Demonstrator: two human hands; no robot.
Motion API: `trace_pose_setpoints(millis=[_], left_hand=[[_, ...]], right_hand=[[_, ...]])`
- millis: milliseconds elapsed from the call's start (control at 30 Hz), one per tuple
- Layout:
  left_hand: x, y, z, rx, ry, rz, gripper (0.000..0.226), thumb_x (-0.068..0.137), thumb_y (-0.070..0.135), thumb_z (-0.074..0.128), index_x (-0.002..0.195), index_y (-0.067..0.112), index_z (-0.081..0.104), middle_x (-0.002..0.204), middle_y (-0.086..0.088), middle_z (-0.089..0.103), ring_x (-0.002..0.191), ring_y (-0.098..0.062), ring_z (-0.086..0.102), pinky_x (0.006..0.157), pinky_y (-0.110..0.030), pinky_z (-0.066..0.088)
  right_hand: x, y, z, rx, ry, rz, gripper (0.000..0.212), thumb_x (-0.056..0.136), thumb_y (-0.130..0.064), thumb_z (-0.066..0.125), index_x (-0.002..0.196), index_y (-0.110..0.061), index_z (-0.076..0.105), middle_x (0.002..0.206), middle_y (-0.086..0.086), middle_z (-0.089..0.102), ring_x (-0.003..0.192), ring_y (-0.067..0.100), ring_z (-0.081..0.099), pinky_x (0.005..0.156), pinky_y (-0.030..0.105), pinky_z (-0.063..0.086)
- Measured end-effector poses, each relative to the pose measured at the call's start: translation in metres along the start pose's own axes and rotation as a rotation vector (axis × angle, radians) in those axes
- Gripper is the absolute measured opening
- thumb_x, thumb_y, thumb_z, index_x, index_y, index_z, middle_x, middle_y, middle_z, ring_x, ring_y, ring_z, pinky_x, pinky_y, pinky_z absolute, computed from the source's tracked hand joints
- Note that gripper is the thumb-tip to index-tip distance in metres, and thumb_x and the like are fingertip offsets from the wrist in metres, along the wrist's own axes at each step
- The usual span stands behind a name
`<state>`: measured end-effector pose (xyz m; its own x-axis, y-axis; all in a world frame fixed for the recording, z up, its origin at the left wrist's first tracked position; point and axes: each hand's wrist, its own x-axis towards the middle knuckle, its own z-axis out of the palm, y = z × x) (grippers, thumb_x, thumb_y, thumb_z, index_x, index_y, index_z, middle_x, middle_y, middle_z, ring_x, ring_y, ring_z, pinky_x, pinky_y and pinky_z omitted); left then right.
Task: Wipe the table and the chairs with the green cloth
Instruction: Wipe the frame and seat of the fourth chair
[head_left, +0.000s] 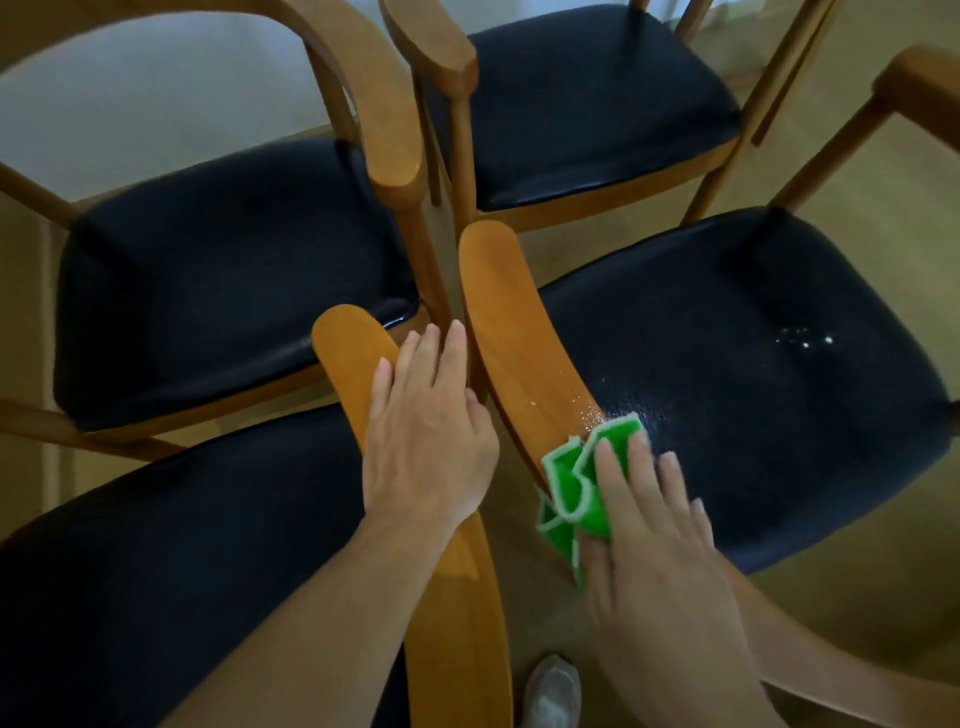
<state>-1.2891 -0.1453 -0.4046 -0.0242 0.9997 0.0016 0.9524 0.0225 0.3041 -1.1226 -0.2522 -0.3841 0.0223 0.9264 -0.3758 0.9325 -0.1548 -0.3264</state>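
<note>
Pressed flat under the right hand (660, 525), the green cloth (582, 488), bunched just right of frame centre on the near end of a curved wooden armrest (511, 332). Fingers of that grip laid straight over the folds, pinning rather than pinching, fingertips reaching past the cloth toward the dark seat (753, 374). Stretched away from the cloth up and to the left, the armrest's long axis, its far tip near the middle of the frame, so the likely stroke ran along that line, away from the body. Scattered just ahead of the cloth, pale crumbs or droplets on the wood, and more specks further right on the seat. Rested on the neighbouring armrest (358, 343) at centre-left, the left hand (431, 431), fingers straight and relaxed, holding nothing, seemingly steadying that chair. Clearly nearer to the dirty patch, the right hand. Looked crumpled, the cloth: bright green, edged in white, folded into several layers, a corner hanging off below the armrest. No counter in view; three more dark-seated chairs filled the rest of the frame.
</note>
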Motion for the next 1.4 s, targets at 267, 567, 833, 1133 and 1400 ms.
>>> trace_pose_setpoints(millis=[267,567,833,1133,1400], left_hand=[[0.002,0.001,-0.005,0.057,-0.055,0.008,0.059,0.092,0.037,0.026,0.150,0.024,0.026,0.153,0.004,0.035,0.144,-0.012,0.022,0.118,-0.037,0.007],[0.005,0.006,-0.009,0.113,-0.150,-0.018,0.064,0.084,0.035,0.028,0.147,0.022,0.036,0.143,0.010,0.048,0.139,-0.010,0.029,0.119,-0.039,0.011],[0.007,0.006,-0.014,0.128,-0.175,-0.017,0.058,0.084,0.036,0.029,0.134,0.021,0.054,0.130,0.009,0.060,0.134,-0.015,0.039,0.115,-0.041,0.016],[0.008,0.009,-0.016,0.085,-0.209,-0.024,0.062,0.082,0.041,0.029,0.135,0.019,0.054,0.117,0.010,0.067,0.127,-0.020,0.048,0.111,-0.046,0.020],[0.010,0.010,-0.015,0.116,-0.229,-0.034,0.057,0.081,0.041,0.032,0.129,0.025,0.057,0.106,0.014,0.068,0.127,-0.017,0.047,0.112,-0.045,0.014]], right_hand=[[0.100,-0.045,-0.017,-0.030,0.075,-0.092,0.063,0.090,-0.046,0.003,0.150,-0.032,-0.014,0.161,-0.010,-0.013,0.148,0.024,-0.009,0.116,0.053,0.005],[0.227,-0.102,-0.040,0.207,0.155,-0.219,0.050,0.102,-0.034,0.034,0.151,-0.030,0.022,0.162,-0.005,0.013,0.145,0.029,0.023,0.101,0.048,0.041],[0.141,-0.061,-0.023,0.125,0.159,-0.176,0.060,0.096,-0.042,0.021,0.153,-0.026,0.011,0.162,-0.002,0.013,0.142,0.025,0.031,0.103,0.047,0.043],[0.118,-0.061,-0.024,0.063,0.129,-0.090,0.062,0.097,-0.039,0.027,0.154,-0.020,0.009,0.159,0.001,0.024,0.138,0.023,0.039,0.099,0.048,0.045],[0.247,-0.122,-0.050,0.181,0.258,-0.123,0.026,0.100,-0.039,0.035,0.114,-0.020,0.046,0.105,0.001,0.057,0.087,0.022,0.062,0.067,0.039,0.051]])
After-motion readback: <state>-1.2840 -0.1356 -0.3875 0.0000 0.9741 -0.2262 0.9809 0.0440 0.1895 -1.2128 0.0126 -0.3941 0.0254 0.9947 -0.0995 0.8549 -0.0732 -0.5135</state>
